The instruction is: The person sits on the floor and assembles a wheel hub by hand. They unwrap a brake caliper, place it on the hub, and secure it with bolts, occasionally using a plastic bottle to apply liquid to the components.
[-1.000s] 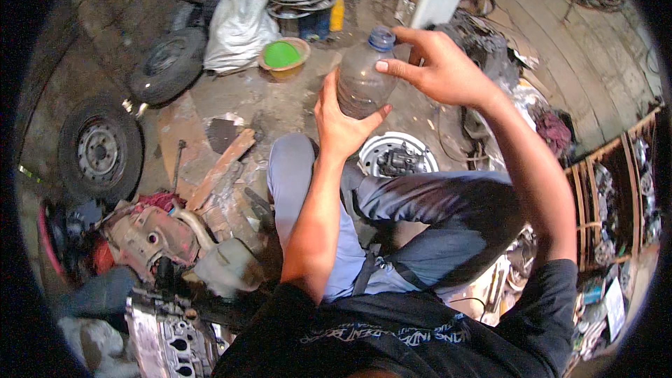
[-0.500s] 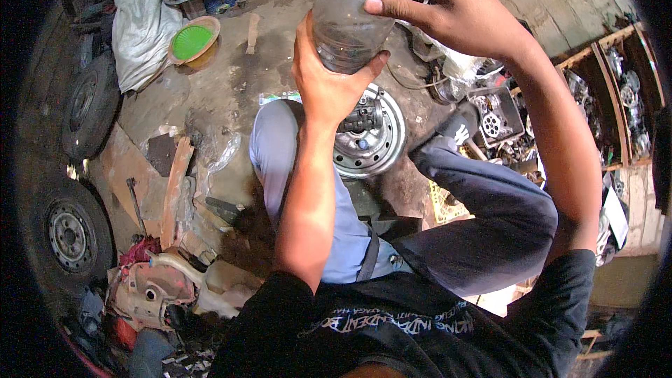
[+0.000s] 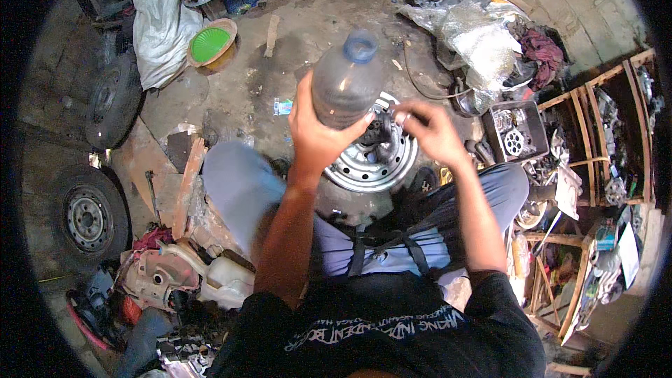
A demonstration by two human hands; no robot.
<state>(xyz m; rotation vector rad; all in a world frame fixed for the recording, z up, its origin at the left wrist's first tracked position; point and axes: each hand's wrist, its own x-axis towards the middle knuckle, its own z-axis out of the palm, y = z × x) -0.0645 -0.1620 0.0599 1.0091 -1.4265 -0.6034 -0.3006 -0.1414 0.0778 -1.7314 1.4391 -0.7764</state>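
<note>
My left hand [image 3: 318, 129] is closed around the lower part of a clear plastic bottle [image 3: 344, 91], which stands nearly upright in it. A blue ring [image 3: 360, 46] circles the bottle's neck. Right of the bottle hangs my right hand [image 3: 432, 129], its fingers bent and blurred, so I cannot make out whether anything is in them. Below both hands a silver steel wheel rim [image 3: 367, 176] lies flat on the floor between my legs. A dark metal part [image 3: 383, 145] sits at the rim's middle, close to the right fingertips. The bottle hides the rim's far left side.
A box of metal parts [image 3: 535, 126] and wooden shelves [image 3: 584, 161] stand at the right. Crumpled silvery plastic [image 3: 479, 45] lies at the far right. Tyres [image 3: 87, 218] lean at the left, with a green dish [image 3: 210, 43] beyond. Metal parts [image 3: 159, 276] are heaped at the near left.
My left hand has lowered the bottle toward me. The right hand has come away from the bottle and moved down beside the wheel rim. My legs have shifted, and more of the right side shows.
</note>
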